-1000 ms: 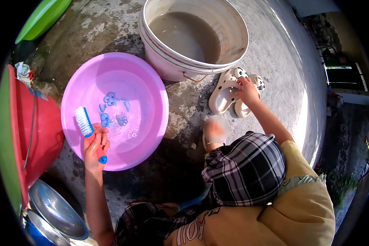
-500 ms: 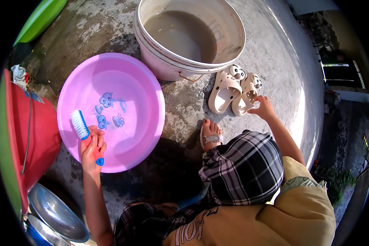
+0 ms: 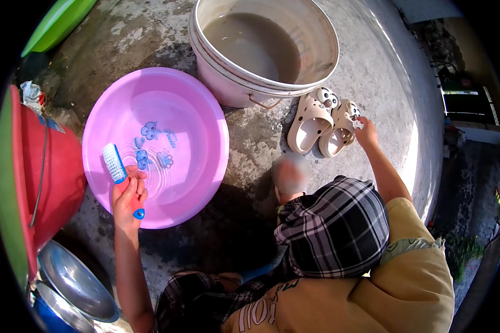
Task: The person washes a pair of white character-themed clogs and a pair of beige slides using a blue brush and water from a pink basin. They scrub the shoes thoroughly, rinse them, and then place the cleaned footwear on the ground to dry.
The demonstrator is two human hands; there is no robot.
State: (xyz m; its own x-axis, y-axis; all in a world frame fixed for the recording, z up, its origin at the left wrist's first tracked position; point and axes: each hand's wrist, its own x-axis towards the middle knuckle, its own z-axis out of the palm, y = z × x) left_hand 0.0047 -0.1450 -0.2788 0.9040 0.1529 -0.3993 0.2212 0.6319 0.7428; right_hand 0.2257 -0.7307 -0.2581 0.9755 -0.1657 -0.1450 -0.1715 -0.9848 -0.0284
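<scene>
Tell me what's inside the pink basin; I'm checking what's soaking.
The pink basin holds shallow clear water with blue figures on its bottom. The left hand and scrub brush cover part of the near rim.

The scrub brush (image 3: 118,175) has a blue back, white bristles and a red handle with a blue tip; it is held tilted over the 8 o'clock rim of the pink basin (image 3: 205,111). The 2 cream clogs (image 3: 323,125) sit side by side, upright, heels toward 7 o'clock.
</scene>
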